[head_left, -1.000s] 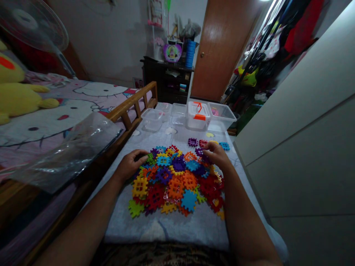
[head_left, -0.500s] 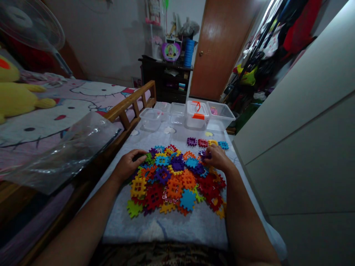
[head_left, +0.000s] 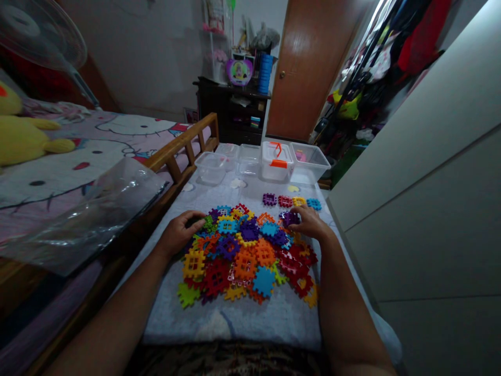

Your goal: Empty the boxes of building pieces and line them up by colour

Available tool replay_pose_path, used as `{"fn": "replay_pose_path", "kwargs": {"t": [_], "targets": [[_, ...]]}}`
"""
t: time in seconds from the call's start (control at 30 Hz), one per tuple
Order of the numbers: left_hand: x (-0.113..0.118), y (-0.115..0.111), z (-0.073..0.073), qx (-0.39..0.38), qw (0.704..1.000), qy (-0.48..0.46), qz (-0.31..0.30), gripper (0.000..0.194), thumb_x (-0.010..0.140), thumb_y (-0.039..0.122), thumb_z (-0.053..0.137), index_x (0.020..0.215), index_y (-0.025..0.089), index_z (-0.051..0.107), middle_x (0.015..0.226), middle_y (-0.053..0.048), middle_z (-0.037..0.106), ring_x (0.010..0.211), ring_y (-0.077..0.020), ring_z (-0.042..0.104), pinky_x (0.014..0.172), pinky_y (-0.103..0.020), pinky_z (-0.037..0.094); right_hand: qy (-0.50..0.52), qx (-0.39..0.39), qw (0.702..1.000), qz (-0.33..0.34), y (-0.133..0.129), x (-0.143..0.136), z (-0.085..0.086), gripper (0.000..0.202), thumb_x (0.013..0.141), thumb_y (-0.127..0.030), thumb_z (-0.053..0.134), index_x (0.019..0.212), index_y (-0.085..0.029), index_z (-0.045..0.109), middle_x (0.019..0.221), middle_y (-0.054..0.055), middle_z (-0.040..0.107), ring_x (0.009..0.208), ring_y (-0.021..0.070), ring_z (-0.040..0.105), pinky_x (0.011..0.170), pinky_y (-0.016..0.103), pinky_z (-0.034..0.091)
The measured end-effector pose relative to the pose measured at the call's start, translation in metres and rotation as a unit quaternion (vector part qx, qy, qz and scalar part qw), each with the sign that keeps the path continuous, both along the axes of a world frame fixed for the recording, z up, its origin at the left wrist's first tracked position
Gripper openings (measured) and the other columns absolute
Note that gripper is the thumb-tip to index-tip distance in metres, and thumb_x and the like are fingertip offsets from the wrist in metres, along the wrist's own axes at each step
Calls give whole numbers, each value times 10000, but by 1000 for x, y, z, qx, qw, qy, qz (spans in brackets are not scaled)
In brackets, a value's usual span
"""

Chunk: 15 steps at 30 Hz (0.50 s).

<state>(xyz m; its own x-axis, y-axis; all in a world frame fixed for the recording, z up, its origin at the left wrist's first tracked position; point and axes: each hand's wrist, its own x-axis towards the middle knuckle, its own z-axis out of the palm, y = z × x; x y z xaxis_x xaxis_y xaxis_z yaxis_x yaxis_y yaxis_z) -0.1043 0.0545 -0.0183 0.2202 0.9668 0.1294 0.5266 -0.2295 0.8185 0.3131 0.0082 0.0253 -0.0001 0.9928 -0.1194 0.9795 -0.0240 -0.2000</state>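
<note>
A heap of colourful notched plastic building tiles (head_left: 245,261) is spread over the cloth-covered surface in front of me. At the heap's left edge rests my left hand (head_left: 182,231), thumb and fingers apart beside a green tile (head_left: 210,224). My right hand (head_left: 311,222) is at the heap's upper right, its thumb and fingers parted around a purple tile (head_left: 288,218) that lies on the cloth. Just beyond it is a short row of window-like tiles: a purple one (head_left: 270,199), a red one (head_left: 285,201), a yellow one (head_left: 299,201) and a blue one (head_left: 313,203).
Along the far end stand clear plastic boxes (head_left: 211,169), one lidded box with orange clips (head_left: 277,162) among them. A wooden bed rail (head_left: 176,151) runs on the left, with a clear plastic bag (head_left: 97,209) over it. A white cabinet (head_left: 430,209) borders the right.
My right hand's fingers have parted, and more of the purple tile shows between them. The left hand stays at the heap's edge. The view has shifted slightly.
</note>
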Motion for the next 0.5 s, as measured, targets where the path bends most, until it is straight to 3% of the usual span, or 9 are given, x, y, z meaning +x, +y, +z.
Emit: {"fn": "replay_pose_path", "kwargs": {"t": [0.27, 0.5], "targets": [[-1, 0, 0, 2, 1000, 7, 1, 470, 803, 597, 598, 1010, 193, 723, 1081, -83, 743, 1044, -288, 672, 1006, -406, 484, -16, 9, 1000, -8, -3, 0, 11, 414, 779, -454, 724, 1110, -208, 684, 1105, 108, 674, 1039, 279, 597, 874, 350, 423], [-2, 1, -2, 4, 1000, 7, -1, 478, 804, 605, 607, 1020, 195, 722, 1090, -86, 743, 1044, -290, 676, 987, -406, 498, -60, 25, 998, -8, -2, -4, 3, 461, 732, -484, 770, 1080, -198, 674, 1067, 116, 694, 997, 290, 614, 805, 351, 416]]}}
